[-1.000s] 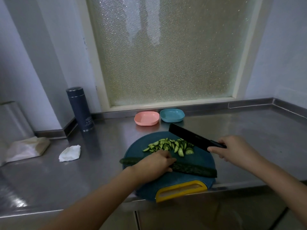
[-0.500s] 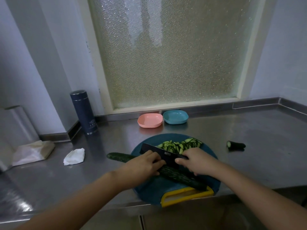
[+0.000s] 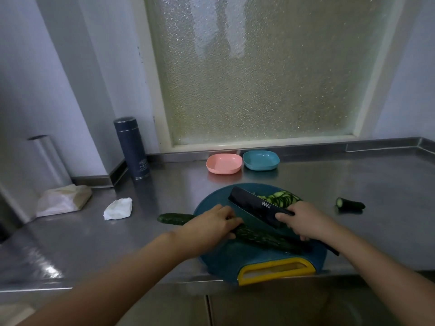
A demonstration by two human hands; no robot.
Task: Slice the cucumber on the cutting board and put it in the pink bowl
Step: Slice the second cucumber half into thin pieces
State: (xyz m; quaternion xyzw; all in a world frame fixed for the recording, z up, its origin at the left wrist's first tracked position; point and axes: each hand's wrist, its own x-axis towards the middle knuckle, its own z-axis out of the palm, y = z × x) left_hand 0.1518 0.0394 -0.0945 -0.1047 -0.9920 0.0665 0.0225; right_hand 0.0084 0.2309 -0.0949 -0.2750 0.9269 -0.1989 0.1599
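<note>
Left hand (image 3: 211, 225) presses down on the cucumber (image 3: 259, 236) lying across the cutting board (image 3: 235, 257); right hand (image 3: 303, 220) grips a black knife (image 3: 254, 205) whose small label is unreadable. Slices (image 3: 281, 197) sit behind the blade. Pink bowl (image 3: 224, 163) and blue bowl (image 3: 260, 160) stand empty on the worktop (image 3: 353, 180).

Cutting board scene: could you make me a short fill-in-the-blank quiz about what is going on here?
1. The right hand holds the black ____.
2. The left hand presses on the long ____ lying across the cutting board.
3. The pink bowl sits beside a ____ bowl.
4. The cutting board's handle is ____.

Missing words: knife; cucumber; blue; yellow
</note>
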